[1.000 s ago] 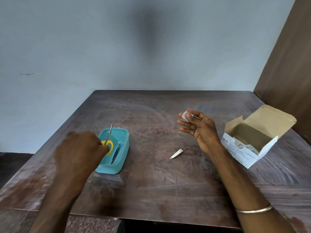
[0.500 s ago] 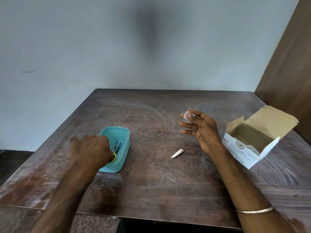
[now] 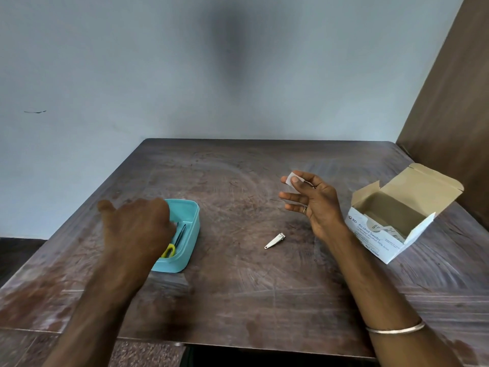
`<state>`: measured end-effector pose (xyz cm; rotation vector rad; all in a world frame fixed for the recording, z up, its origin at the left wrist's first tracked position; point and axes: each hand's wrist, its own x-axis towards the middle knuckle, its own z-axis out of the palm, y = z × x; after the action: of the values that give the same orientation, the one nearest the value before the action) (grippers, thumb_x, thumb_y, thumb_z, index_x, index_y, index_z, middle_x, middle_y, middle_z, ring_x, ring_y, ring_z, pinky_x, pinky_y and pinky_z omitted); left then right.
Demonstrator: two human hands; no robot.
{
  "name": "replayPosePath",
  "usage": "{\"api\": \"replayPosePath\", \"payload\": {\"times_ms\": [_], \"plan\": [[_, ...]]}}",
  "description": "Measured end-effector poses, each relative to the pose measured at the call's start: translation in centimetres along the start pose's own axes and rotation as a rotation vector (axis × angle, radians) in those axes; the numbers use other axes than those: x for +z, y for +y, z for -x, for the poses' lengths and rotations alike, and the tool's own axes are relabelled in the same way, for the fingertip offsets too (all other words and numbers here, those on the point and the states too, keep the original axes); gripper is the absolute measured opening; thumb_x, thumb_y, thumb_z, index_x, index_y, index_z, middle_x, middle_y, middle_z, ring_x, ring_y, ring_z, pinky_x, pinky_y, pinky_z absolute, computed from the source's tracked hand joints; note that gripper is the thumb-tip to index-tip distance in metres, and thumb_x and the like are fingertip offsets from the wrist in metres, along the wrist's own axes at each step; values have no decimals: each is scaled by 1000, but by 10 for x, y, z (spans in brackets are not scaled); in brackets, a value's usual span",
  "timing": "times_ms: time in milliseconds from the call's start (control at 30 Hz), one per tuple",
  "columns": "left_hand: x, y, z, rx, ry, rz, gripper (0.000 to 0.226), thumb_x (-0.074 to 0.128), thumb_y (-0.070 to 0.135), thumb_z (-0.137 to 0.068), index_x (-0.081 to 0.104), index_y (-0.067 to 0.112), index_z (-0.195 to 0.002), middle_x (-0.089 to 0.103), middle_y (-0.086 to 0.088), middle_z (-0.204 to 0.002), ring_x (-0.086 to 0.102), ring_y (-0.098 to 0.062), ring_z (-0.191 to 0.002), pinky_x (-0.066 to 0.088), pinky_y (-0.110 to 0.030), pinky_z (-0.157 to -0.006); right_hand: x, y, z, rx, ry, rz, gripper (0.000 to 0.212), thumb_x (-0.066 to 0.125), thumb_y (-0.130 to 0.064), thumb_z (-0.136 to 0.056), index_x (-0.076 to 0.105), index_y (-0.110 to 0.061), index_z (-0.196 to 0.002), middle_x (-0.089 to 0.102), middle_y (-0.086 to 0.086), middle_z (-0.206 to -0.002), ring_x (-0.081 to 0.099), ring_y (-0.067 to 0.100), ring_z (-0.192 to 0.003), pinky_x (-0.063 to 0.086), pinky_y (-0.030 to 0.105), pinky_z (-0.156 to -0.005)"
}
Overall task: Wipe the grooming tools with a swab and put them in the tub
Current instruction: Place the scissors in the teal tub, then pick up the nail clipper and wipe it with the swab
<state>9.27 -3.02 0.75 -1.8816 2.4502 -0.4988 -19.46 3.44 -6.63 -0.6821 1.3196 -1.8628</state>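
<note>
Nearest the camera, the left hand (image 3: 137,229) reached over the near-left part of the teal tub (image 3: 190,229), its fingers blurred; whether they were spread or closed on anything could not be told. Inside the tub lay yellow-handled scissors (image 3: 169,250) and a dark slim tool (image 3: 181,234) beside them. The nail clipper (image 3: 275,240) lay alone on the desk (image 3: 238,300), between the tub and the right hand (image 3: 315,205), not yet wiped as far as could be judged. The right hand was raised above the desk, thumb and forefinger pinching the white swab (image 3: 291,179). Further right stood the open swab box (image 3: 397,221). The likely risk: the small, smooth clipper could slip from the fingers while being picked up or rubbed, or the lightly pinched swab could drop.
</note>
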Motion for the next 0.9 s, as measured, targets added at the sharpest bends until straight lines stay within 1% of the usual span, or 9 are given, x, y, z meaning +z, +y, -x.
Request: {"api": "replayPosePath", "payload": {"times_ms": [67, 133, 200, 333, 500, 600, 700, 800, 900], "plan": [[-10, 8, 4, -22, 93, 61, 27, 55, 43, -91, 66, 21, -79, 60, 1, -69, 59, -21, -71, 32, -43, -91, -1, 0, 0, 8, 18, 22, 25, 69, -19, -92, 66, -10, -114, 78, 5, -103, 77, 25, -79, 61, 32, -60], [-18, 19, 9, -25, 165, 117, 35, 55, 48, -90, 68, 19, -73, 66, -3, -71, 62, -25, -75, 32, -43, -88, -2, 0, 0, 10, 27, 36, 22, 69, -19, -91, 67, -11, -112, 78, 5, -102, 77, 24, -79, 61, 32, -61], [-24, 33, 14, 6, 181, 170, 42, 54, 54, -90, 68, 19, -72, 67, -3, -71, 63, -26, -77, 33, -45, -90, -2, 0, 1, 13, 32, 52, 20, 69, -19, -91, 68, -12, -110, 78, 6, -101, 76, 23, -78, 60, 33, -63], [-28, 71, 22, 155, 102, 219, 42, 50, 59, -92, 72, 24, -92, 73, 1, -91, 65, -23, -94, 31, -48, -98, -1, 0, 1, 15, 39, 68, 16, 69, -18, -92, 68, -12, -107, 79, 7, -99, 75, 20, -74, 59, 32, -61], [-8, 120, 14, 342, -147, 368, 40, 58, 60, -87, 75, 25, -97, 73, 3, -101, 64, -18, -98, 36, -45, -100, -3, 2, 1, 14, 41, 92, 16, 69, -18, -92, 69, -14, -107, 79, 6, -98, 75, 21, -74, 58, 31, -60], [4, 139, 9, 399, -217, 391, 41, 62, 60, -84, 73, 24, -102, 70, 1, -107, 62, -18, -104, 35, -47, -104, -4, 2, -1, 11, 36, 93, 17, 68, -17, -93, 69, -11, -109, 79, 7, -97, 74, 20, -71, 58, 29, -56], [13, 148, 5, 431, -234, 399, 36, 68, 56, -81, 74, 25, -99, 71, 0, -107, 62, -20, -106, 36, -46, -101, -3, 2, -2, -8, 41, 104, 21, 68, -13, -93, 66, -13, -114, 78, 11, -94, 73, 20, -64, 56, 27, -51], [18, 151, 1, 455, -197, 421, 26, 70, 47, -81, 75, 26, -95, 73, 1, -102, 64, -20, -103, 38, -43, -97, -3, 2, -2, -34, 72, 149, 28, 69, -9, -91, 59, -16, -117, 77, 13, -83, 68, 24, -55, 55, 29, -50], [21, 151, -8, 465, -198, 500, 19, 72, 45, -81, 76, 29, -92, 74, 6, -96, 65, -15, -98, 43, -36, -91, -3, 1, -2, -60, 77, 182, 19, 67, -7, -92, 63, -14, -109, 76, 12, -80, 67, 23, -51, 55, 28, -48]]}}
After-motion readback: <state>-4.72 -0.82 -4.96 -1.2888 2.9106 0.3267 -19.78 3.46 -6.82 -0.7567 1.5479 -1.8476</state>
